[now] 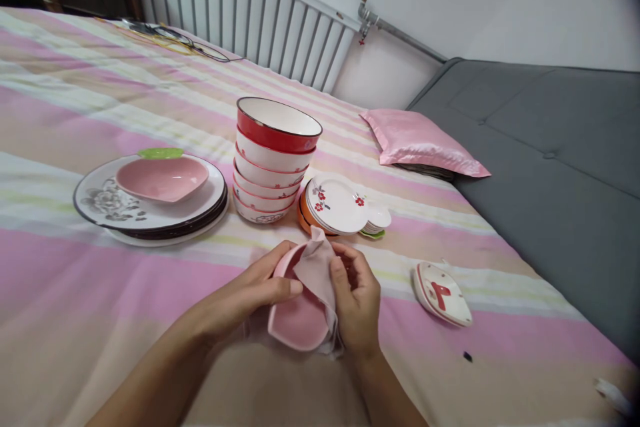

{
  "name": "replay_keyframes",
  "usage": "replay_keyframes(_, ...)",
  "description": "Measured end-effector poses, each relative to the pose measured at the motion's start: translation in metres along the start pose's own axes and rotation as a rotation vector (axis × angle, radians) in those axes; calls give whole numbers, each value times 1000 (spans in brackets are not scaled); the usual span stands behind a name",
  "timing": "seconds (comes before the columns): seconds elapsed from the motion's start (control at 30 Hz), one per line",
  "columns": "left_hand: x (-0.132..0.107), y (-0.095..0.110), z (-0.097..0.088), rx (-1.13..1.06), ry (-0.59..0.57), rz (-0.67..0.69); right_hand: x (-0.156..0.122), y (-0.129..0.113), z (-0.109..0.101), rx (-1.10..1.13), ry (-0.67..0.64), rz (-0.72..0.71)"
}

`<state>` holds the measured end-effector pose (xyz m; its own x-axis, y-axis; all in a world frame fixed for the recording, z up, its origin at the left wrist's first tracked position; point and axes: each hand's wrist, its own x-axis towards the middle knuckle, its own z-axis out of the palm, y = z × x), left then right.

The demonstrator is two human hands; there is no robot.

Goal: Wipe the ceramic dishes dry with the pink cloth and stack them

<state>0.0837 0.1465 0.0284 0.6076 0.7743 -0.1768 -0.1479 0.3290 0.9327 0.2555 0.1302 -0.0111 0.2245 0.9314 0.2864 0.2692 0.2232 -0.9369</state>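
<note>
My left hand [273,280] grips the left rim of a pink bowl [300,323], its thumb over the inside. On the bowl's other side, my right hand [357,293] is closed on a greyish-pink cloth [317,270], which drapes over the bowl's right edge and partly covers its inside. Ahead stands a stack of red and white bowls [273,173]. To its left, a similar pink bowl [165,179] with a green leaf-shaped tab rests on a pile of flower-patterned plates [107,203].
Right of the bowl stack lean small white plates [337,207], beside small white dishes [379,215]. Square-looking dishes [445,293] lie at the right on the striped bed sheet [210,387]. Farther back are a pink pillow [425,140], cables [175,40], a radiator [250,7] and a grey headboard [540,147].
</note>
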Motion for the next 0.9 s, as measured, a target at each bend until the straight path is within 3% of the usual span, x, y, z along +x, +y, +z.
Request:
replay_keyframes(0.13,-1,2,3,35,21,-11,0,-8,0,3,-189,17)
replay_keyframes(0.27,-1,1,0,55,8,-22,1,-8,-1,-33,-263,70)
replay_keyframes(0.4,-1,0,-2,39,-20,-45,2,-3,0,-12,-254,97)
replay_keyframes(0.53,1,0,2,-21,35,-26,1,1,1,76,-222,175)
replay_keyframes(0.7,7,-2,3,-62,84,39,2,8,6,363,-137,386)
replay_keyframes(0.9,11,-2,-2,-75,198,127,2,9,11,605,-159,398)
